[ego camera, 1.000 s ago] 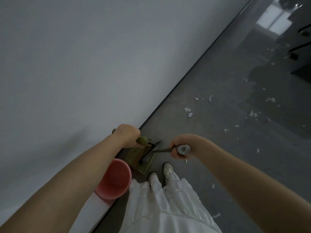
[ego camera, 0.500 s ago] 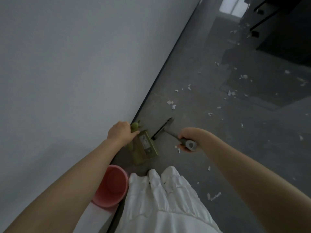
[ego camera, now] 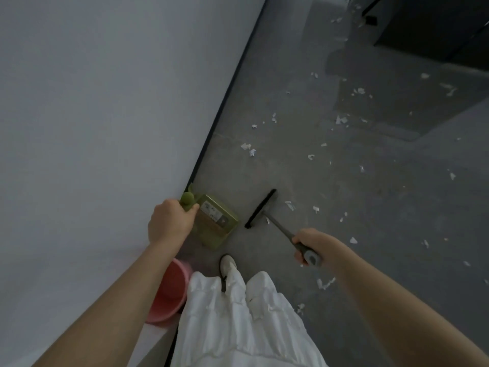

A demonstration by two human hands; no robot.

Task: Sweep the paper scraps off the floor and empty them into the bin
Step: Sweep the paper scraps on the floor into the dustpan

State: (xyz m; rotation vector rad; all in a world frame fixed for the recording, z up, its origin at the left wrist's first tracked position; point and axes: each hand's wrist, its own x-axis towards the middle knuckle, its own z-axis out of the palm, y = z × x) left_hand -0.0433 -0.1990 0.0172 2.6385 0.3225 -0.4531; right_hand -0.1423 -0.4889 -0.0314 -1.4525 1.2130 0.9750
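Observation:
My left hand (ego camera: 169,223) grips the green handle of an olive dustpan (ego camera: 217,223), held low beside the wall. My right hand (ego camera: 313,246) grips the grey handle of a small brush (ego camera: 260,207) whose black head sits just right of the dustpan, a gap between them. White paper scraps (ego camera: 248,149) lie scattered over the grey floor ahead and to the right, some near the brush (ego camera: 289,205). A pink bin (ego camera: 170,292) stands by the wall behind my left forearm, partly hidden by my white trousers.
A white wall (ego camera: 105,115) with a dark baseboard runs along the left. Dark furniture (ego camera: 434,25) stands at the far right. A darker floor patch (ego camera: 397,102) holds more scraps. My white shoe (ego camera: 227,263) is just behind the dustpan.
The brush came out of the dustpan and moved right, away from it. The dustpan swung toward the wall. My view shifted forward, showing more floor.

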